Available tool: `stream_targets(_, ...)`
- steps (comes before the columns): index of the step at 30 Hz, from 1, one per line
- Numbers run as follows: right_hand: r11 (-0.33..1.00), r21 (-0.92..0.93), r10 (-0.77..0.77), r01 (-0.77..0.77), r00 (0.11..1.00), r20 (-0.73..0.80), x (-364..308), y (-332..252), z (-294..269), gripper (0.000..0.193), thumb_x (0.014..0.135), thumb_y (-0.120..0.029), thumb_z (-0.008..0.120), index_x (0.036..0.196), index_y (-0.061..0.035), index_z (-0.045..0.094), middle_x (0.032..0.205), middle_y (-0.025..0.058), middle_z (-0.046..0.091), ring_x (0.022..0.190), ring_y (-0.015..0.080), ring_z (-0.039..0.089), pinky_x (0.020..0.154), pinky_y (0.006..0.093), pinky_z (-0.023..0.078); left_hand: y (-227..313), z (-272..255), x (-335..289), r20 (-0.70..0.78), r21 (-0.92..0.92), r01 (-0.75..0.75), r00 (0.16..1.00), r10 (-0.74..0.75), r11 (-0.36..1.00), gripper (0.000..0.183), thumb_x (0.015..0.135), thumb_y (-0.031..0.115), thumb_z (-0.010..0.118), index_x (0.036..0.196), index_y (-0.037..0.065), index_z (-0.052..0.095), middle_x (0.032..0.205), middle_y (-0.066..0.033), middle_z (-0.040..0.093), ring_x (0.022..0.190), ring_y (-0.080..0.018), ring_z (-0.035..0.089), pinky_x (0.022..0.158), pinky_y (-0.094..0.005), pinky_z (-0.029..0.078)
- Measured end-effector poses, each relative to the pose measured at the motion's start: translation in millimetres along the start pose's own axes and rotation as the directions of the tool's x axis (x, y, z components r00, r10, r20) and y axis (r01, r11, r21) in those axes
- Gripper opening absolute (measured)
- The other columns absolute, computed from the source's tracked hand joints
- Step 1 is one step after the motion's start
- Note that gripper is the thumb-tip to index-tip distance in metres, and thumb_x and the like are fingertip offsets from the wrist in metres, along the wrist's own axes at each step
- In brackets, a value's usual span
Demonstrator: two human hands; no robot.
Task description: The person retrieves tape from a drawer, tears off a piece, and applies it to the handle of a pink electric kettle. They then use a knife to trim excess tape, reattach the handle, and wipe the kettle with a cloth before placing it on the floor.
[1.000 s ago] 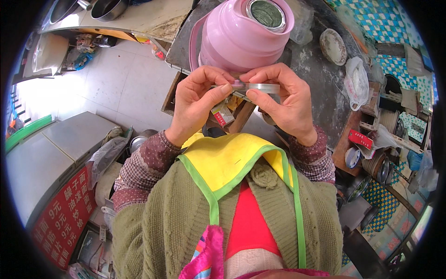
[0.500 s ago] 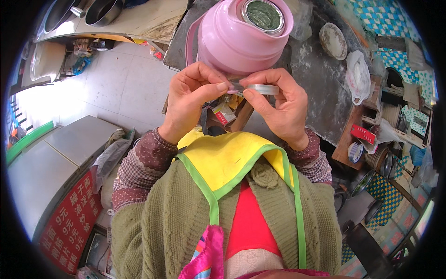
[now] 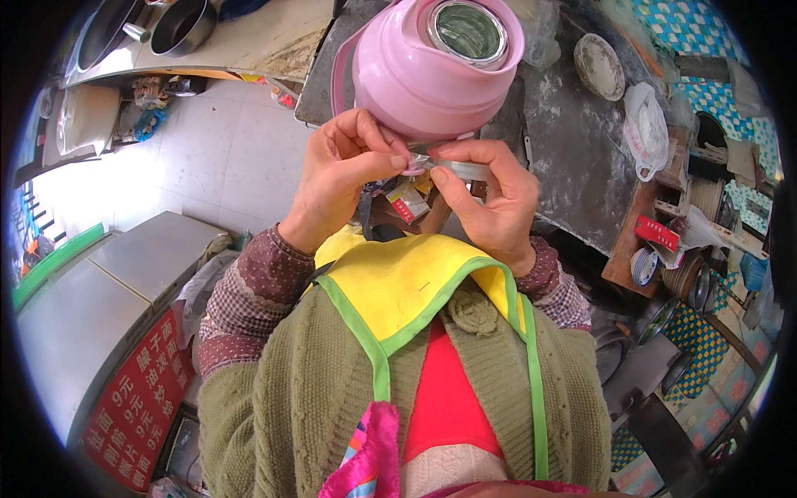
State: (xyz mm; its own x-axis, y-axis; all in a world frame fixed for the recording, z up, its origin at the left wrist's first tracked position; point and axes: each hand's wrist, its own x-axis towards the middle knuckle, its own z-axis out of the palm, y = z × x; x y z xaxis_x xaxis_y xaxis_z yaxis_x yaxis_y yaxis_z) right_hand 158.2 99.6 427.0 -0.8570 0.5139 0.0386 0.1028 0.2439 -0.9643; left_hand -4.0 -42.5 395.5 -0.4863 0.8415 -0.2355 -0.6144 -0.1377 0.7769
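A dark table (image 3: 573, 158) dusted with white is occupied toward its near left corner by a pink flask (image 3: 432, 83); a white plastic bag (image 3: 646, 129) is seen near the right edge. Before the near edge, below the flask, both hands are raised with fingers curled. A pale roll of tape (image 3: 470, 171) is pinched by the right hand (image 3: 500, 207); just beside it, a small pink piece (image 3: 413, 169) is pinched by the left hand (image 3: 334, 178), between thumb and fingertips.

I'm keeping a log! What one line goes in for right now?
left hand: pinching small pink piece | right hand: holding pale tape-like roll | beyond hands: pink jug on dark table
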Motion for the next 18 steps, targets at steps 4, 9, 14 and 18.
stream_targets(4, 0.976, 0.216, 0.056, -0.040, 0.996, -0.069, -0.8, 7.8, 9.5, 0.019, 0.091, -0.005, 0.078, 0.107, 0.0007, 0.068, 0.099, 0.0059, 0.072, 0.089, 0.0090, 0.068, 0.075, 0.0250, 0.054, 2.5, -2.1, 2.6, 0.012, -0.012, 0.037, 0.999, -0.037, 0.999, 0.016, 0.082, -0.006, 0.072, 0.086, 0.002, 0.059, 0.092, -0.0102, 0.073, 0.087, -0.0150, 0.071, 0.086, -0.0283, 0.056)
stream_targets(9, 0.945, 0.319, 0.085, -0.069, 0.996, -0.036, 0.6, 11.2, 14.2, 0.020, 0.094, -0.002, 0.075, 0.112, 0.0005, 0.067, 0.105, 0.0050, 0.070, 0.098, 0.0089, 0.067, 0.083, 0.0243, 0.054, 6.5, -6.1, 3.2, 0.035, -0.020, 0.072, 0.997, -0.071, 0.997, 0.017, 0.082, -0.008, 0.071, 0.089, 0.003, 0.059, 0.092, -0.0078, 0.072, 0.090, -0.0142, 0.071, 0.088, -0.0279, 0.056)
stream_targets(14, 0.953, 0.303, 0.060, -0.033, 0.995, -0.080, 1.7, 13.5, 19.9, 0.017, 0.094, -0.002, 0.074, 0.109, -0.0002, 0.068, 0.104, 0.0046, 0.071, 0.097, 0.0087, 0.067, 0.083, 0.0245, 0.055, 8.2, -8.0, 2.9, 0.030, -0.005, 0.085, 0.996, -0.084, 0.996, 0.017, 0.082, -0.010, 0.070, 0.089, 0.002, 0.061, 0.093, -0.0077, 0.072, 0.091, -0.0143, 0.071, 0.088, -0.0278, 0.055)
stream_targets(18, 0.968, 0.249, 0.038, -0.005, 0.991, -0.128, 2.0, 16.7, 24.6, 0.016, 0.092, -0.004, 0.076, 0.105, -0.0009, 0.069, 0.101, 0.0039, 0.072, 0.094, 0.0086, 0.067, 0.081, 0.0248, 0.054, 8.6, -8.5, 3.0, 0.039, -0.007, 0.085, 0.996, -0.085, 0.996, 0.016, 0.083, -0.011, 0.069, 0.089, 0.002, 0.062, 0.093, -0.0084, 0.072, 0.091, -0.0151, 0.071, 0.088, -0.0281, 0.056)
